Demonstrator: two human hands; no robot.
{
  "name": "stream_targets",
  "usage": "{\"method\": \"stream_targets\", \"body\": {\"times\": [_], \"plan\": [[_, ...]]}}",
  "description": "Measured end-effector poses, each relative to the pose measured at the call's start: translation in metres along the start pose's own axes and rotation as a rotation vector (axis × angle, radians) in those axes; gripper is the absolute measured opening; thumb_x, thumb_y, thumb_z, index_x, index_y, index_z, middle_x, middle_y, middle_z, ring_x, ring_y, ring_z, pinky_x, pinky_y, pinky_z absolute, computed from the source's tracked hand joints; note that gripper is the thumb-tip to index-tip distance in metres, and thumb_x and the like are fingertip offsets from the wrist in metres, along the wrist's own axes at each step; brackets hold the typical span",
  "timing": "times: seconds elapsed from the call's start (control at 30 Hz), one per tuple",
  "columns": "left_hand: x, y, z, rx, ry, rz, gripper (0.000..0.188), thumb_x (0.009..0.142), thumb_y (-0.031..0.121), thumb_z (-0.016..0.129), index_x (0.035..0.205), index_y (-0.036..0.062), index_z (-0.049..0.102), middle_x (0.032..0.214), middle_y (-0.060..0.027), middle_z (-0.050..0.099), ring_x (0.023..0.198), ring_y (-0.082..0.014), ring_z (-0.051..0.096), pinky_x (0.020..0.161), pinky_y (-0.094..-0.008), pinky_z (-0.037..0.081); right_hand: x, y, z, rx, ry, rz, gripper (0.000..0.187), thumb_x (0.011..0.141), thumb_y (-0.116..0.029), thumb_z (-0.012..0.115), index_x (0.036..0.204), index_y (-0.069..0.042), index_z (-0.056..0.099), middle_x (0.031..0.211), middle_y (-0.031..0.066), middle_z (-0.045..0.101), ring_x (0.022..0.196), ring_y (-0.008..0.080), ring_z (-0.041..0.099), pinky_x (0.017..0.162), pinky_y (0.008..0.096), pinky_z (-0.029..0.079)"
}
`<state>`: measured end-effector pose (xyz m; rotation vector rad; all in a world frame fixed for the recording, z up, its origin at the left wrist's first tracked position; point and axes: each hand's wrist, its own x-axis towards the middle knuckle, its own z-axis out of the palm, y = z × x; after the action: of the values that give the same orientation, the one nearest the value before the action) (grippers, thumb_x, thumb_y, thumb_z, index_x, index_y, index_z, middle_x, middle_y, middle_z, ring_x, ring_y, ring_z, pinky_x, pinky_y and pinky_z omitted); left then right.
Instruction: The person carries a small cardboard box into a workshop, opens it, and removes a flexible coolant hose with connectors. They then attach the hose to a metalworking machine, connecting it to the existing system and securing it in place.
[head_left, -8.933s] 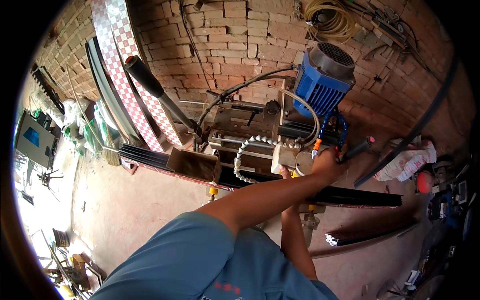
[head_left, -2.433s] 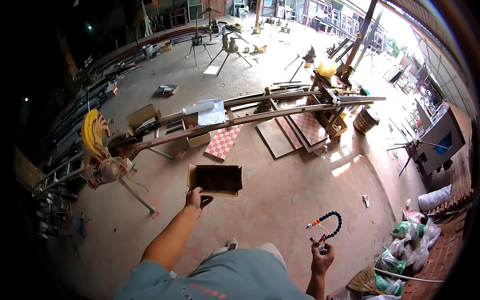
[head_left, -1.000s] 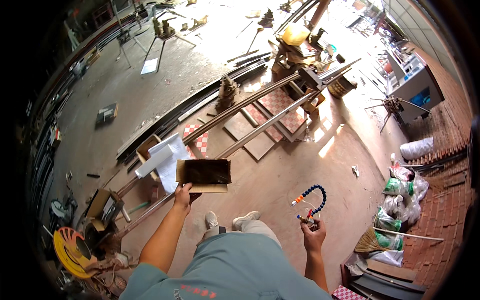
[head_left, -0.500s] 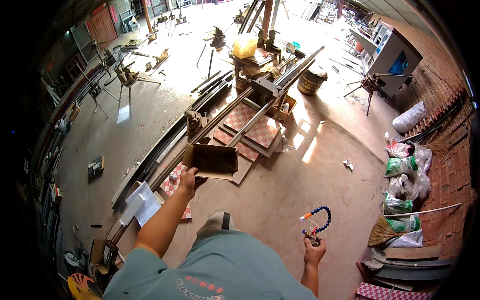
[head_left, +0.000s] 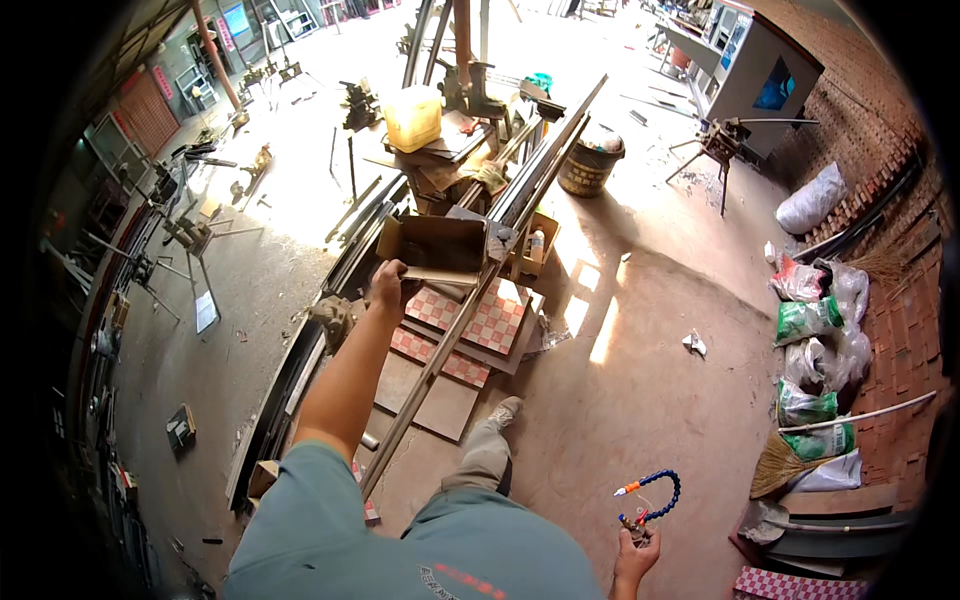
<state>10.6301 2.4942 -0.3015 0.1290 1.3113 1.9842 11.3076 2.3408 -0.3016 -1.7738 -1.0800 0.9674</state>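
1. Your left hand (head_left: 388,285), left of centre in the frame, grips the lower left corner of one open cardboard box (head_left: 437,247), fingers closed on its edge. The box sits just above and right of that hand, its open side facing you.
2. Your right hand (head_left: 638,552), at the lower right of the frame, is closed around the base of one segmented coolant hose (head_left: 655,492), blue with orange ends. The hose curls up and to the right above the fist.
3. The two hands are well apart: the box at centre frame, the hose near the bottom edge.
4. One long metal rail (head_left: 480,285) runs diagonally from the upper centre down to the lower left, passing behind the box.
5. Checkered tiles (head_left: 478,322), red and white, lie on the floor just below the box; at least two show.
6. One yellow jerrycan (head_left: 412,117) stands in the upper centre.
7. One bucket (head_left: 590,166) stands right of the rail, upper centre.
8. Several filled sacks (head_left: 815,320) are heaped at the right edge; an exact count cannot be told.
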Motion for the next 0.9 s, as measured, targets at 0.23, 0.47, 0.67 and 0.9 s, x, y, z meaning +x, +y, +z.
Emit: {"method": "stream_targets", "body": {"times": [0.23,0.47,0.67,0.9], "plan": [[0.194,-0.015,0.103,0.307,0.074,-0.070,0.005,0.082,0.012,0.055,0.081,0.0084,0.053,0.070,-0.0067,0.051,0.062,-0.0203,0.054,0.064,-0.0417,0.061,0.037,-0.115,0.057,-0.081,0.122,0.113,0.032,0.079,0.002,0.075,0.104,0.001,0.055,0.084,0.0026,0.060,0.071,0.0090,0.057,0.065,0.0230,0.048],[0.324,-0.061,0.057,0.619,0.025,-0.390,0.045,0.090,0.047,0.065,0.118,0.0118,0.061,0.097,-0.0073,0.060,0.084,-0.0246,0.063,0.075,-0.0422,0.058,0.072,-0.169,0.096,-0.030,0.180,0.136,0.033,0.080,-0.003,0.080,0.103,0.000,0.058,0.079,0.0006,0.062,0.065,0.0067,0.055,0.059,0.0232,0.046],[0.313,-0.053,0.059,1.105,-0.034,-0.125,0.074,0.100,0.053,0.051,0.142,-0.0082,0.047,0.133,-0.0196,0.060,0.115,-0.0309,0.061,0.099,-0.0417,0.051,0.091,-0.203,0.077,-0.246,0.341,-0.033,0.037,0.074,-0.018,0.087,0.101,-0.004,0.065,0.074,0.0013,0.059,0.061,0.0071,0.050,0.056,0.0261,0.043],[0.096,-0.162,0.214,1.023,-0.738,0.421,0.058,0.100,0.032,0.058,0.141,-0.0064,0.047,0.136,-0.0191,0.057,0.124,-0.0264,0.055,0.106,-0.0377,0.044,0.040,-0.178,0.038,-0.197,0.494,0.111,0.041,0.076,-0.026,0.083,0.105,-0.005,0.064,0.090,0.0100,0.065,0.076,0.0260,0.065,0.067,0.0368,0.052]]}}
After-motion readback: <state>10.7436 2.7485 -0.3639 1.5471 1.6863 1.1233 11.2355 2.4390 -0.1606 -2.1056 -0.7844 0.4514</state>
